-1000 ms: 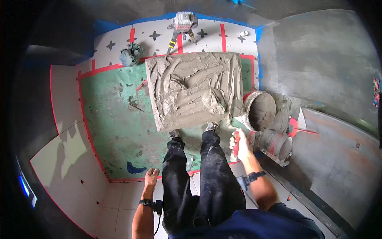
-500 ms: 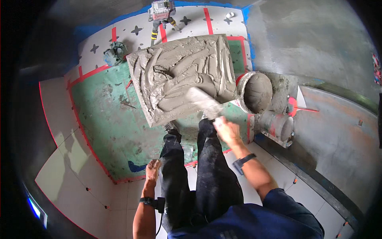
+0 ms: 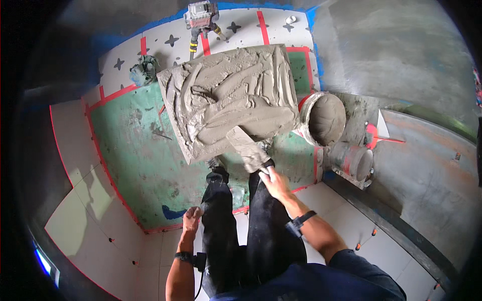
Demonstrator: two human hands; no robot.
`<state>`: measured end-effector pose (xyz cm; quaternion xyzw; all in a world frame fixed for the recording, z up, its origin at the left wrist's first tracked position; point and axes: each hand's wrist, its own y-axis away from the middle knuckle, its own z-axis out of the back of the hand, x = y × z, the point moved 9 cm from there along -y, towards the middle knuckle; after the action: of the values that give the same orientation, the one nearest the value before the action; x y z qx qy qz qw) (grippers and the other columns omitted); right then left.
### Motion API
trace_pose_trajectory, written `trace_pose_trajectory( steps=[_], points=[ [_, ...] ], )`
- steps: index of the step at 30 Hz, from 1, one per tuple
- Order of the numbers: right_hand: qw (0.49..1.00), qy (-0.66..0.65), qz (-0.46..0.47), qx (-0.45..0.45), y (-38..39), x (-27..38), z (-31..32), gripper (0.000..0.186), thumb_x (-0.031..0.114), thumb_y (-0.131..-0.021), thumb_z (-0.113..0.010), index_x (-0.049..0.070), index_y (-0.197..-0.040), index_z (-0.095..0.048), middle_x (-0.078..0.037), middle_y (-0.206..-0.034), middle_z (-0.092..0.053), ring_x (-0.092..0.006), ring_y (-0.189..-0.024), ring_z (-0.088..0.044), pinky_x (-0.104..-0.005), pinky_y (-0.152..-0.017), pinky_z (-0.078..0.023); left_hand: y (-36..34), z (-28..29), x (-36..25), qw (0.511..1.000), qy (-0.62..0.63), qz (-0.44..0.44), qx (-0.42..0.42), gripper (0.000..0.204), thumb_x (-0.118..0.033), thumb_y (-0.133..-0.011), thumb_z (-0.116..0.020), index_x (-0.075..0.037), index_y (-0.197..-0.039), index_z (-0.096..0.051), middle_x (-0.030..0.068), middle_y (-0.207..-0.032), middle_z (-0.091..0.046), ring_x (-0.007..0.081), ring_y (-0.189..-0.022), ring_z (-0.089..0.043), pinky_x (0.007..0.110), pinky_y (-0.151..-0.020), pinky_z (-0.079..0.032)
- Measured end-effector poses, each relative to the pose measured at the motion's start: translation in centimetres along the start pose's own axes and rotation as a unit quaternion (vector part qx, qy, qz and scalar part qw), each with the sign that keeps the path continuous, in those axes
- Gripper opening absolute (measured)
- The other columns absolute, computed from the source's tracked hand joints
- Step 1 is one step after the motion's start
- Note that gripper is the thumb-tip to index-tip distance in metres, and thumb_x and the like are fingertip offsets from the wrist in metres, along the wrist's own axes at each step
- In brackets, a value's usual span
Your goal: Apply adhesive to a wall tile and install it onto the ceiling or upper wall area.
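Note:
A large slab [image 3: 296,118] lies in front of my legs, its top spread with thick grey mortar [image 3: 226,95] in ridges and smears. Gripped in my right hand [image 3: 275,184] is a flat trowel [image 3: 246,148], its blade coated with mortar. The blade's tip lies over the slab's near edge; whether it touches the mortar I cannot tell. Beside my left knee, my left hand [image 3: 192,219] is closed in a loose fist, with no tool showing in it. Right of the slab, a bucket [image 3: 307,135] of mortar leans toward me.
A second, smaller bucket [image 3: 346,159] lies tipped near the first. A red-handled tool [image 3: 371,136] leans by the right wall. Beyond the slab stand a small tripod device [image 3: 201,20] and a crumpled bag [image 3: 144,70]. Red tape borders the green floor sheet [image 3: 130,155].
My right hand has drawn the trowel back toward me and slightly left. The mortar along the slab's near side looks smoother. My left hand has barely moved.

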<state>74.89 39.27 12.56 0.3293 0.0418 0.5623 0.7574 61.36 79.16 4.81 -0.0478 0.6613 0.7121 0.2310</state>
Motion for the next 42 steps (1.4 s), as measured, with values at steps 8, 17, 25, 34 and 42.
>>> trace_pose_trajectory(
  steps=[8, 17, 25, 34, 42],
  points=[
    [0.977, 0.164, 0.119, -0.06, -19.8, -3.8, 14.7, 0.038, 0.044, -0.094, -0.051, 0.008, -0.105, -0.053, -0.021, -0.078, -0.067, -0.037, -0.068, -0.067, -0.0478, -0.058, -0.053, -1.8, 0.2, -1.2, 0.827, -0.41, -0.376, -0.079, 0.024, -0.028, -0.089, -0.062, -0.005, -0.097, -0.064, 0.0123, -0.092, -0.065, 0.0265, -0.08, -0.06, 0.036, -0.078, -0.048],
    [0.966, 0.152, 0.178, 0.109, -12.6, -7.0, 14.4, 0.035, 0.04, -0.093, -0.054, 0.011, -0.112, -0.056, -0.018, -0.086, -0.068, -0.0364, -0.075, -0.068, -0.046, -0.062, -0.054, 0.9, -2.7, -3.0, 0.994, -0.026, -0.097, -0.048, 0.029, -0.033, -0.091, -0.06, -0.006, -0.081, -0.061, 0.0096, -0.078, -0.056, 0.0206, -0.075, -0.056, 0.033, -0.07, -0.044],
    [0.961, 0.191, 0.196, -0.044, -27.7, -5.3, 25.2, 0.04, 0.045, -0.092, -0.055, 0.006, -0.104, -0.055, -0.017, -0.07, -0.063, -0.032, -0.061, -0.064, -0.0433, -0.054, -0.05, -0.2, -8.6, -8.6, 0.996, 0.041, -0.056, -0.054, 0.035, -0.034, -0.092, -0.061, 0.0, -0.086, -0.064, 0.0011, -0.079, -0.062, 0.011, -0.074, -0.053, 0.029, -0.068, -0.043],
    [0.879, -0.423, -0.177, 0.131, -12.5, -8.4, 13.6, 0.034, 0.044, -0.096, -0.054, 0.01, -0.092, -0.053, 0.003, -0.06, -0.048, -0.0071, -0.042, -0.043, -0.0243, -0.038, -0.035, -0.4, -11.6, -12.6, 0.987, -0.015, -0.16, -0.016, 0.037, -0.036, -0.091, -0.06, 0.0, -0.095, -0.066, 0.011, -0.087, -0.071, 0.0198, -0.084, -0.067, 0.031, -0.079, -0.05],
    [0.792, -0.57, -0.132, 0.174, -15.3, 8.7, 1.3, 0.039, 0.047, -0.095, -0.052, 0.011, -0.082, -0.054, 0.0, -0.061, -0.054, -0.009, -0.044, -0.048, -0.026, -0.04, -0.039, -0.2, -3.9, -5.7, 0.97, -0.038, -0.233, -0.054, 0.033, -0.033, -0.092, -0.057, -0.001, -0.096, -0.067, 0.0098, -0.089, -0.069, 0.0214, -0.086, -0.066, 0.031, -0.08, -0.05]
  ],
)
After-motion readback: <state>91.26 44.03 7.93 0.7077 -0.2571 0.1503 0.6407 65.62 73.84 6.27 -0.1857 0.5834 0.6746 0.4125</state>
